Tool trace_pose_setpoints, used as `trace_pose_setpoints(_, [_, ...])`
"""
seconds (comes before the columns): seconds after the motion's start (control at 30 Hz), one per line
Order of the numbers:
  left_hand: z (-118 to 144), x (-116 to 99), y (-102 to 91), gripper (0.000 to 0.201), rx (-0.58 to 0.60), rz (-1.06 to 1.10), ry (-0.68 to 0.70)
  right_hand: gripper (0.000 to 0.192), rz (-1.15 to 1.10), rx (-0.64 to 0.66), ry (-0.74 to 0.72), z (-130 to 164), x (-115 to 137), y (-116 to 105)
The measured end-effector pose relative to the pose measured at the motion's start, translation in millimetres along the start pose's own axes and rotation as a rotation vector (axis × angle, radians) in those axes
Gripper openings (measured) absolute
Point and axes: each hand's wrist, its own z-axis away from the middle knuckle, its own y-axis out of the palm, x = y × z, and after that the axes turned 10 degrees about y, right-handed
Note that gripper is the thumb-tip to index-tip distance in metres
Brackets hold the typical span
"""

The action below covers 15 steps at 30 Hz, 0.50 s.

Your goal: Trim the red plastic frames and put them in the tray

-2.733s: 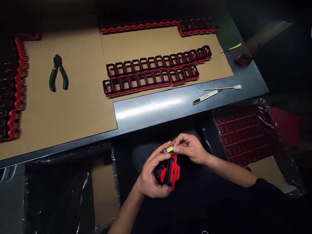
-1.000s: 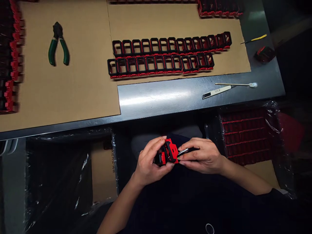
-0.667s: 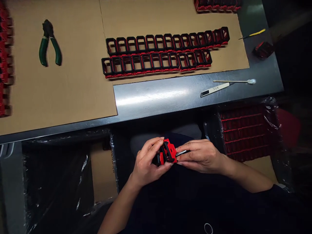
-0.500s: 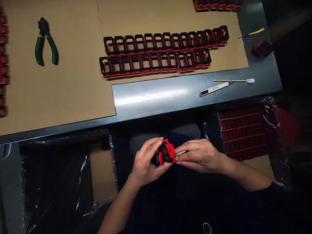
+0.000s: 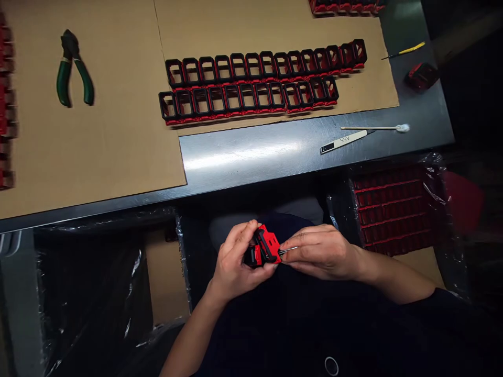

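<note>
My left hand (image 5: 236, 262) is closed around a red-and-black plastic housing (image 5: 271, 245), holding it tilted in front of my body. The fingers cover part of it, and a smaller black and red section shows near the palm. From the right, my right hand (image 5: 320, 251) pinches what look like slim metal tweezers (image 5: 288, 251). Their tips meet the lower right edge of the red face; the rest is hidden in my fingers.
Two rows of red-and-black housings (image 5: 231, 99) stand on the cardboard sheet (image 5: 98, 146). Green-handled cutting pliers (image 5: 74, 70) lie left. A cotton swab (image 5: 373, 128), a labelled tool (image 5: 343, 142) and a yellow-handled pick (image 5: 408, 50) lie right. Below is a plastic-lined box of housings (image 5: 393, 209).
The housing has turned slightly in my left hand, showing more of its red face. My right fingers and the tweezers have shifted a little left, closer against its edge.
</note>
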Motion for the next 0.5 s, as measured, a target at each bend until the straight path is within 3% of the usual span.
trace_pose_setpoints(0.1, [2, 1, 3.4, 0.070, -0.052, 0.030, 0.015, 0.011, -0.004, -0.034, 0.023, 1, 0, 1])
trace_pose_setpoints(0.17, [6, 3, 5.3, 0.066, -0.111, 0.098, -0.009, 0.010, -0.019, -0.122, 0.080, 1, -1, 2])
trace_pose_setpoints(0.33, [27, 5, 8.3, 0.071, -0.230, 0.334, -0.233, 0.005, -0.138, -0.386, 0.362, -6, -4, 5])
trace_pose_setpoints(0.5, [35, 4, 7.4, 0.074, -0.261, 0.333, -0.253, 0.008, -0.205, -0.363, 0.415, -18, -9, 8])
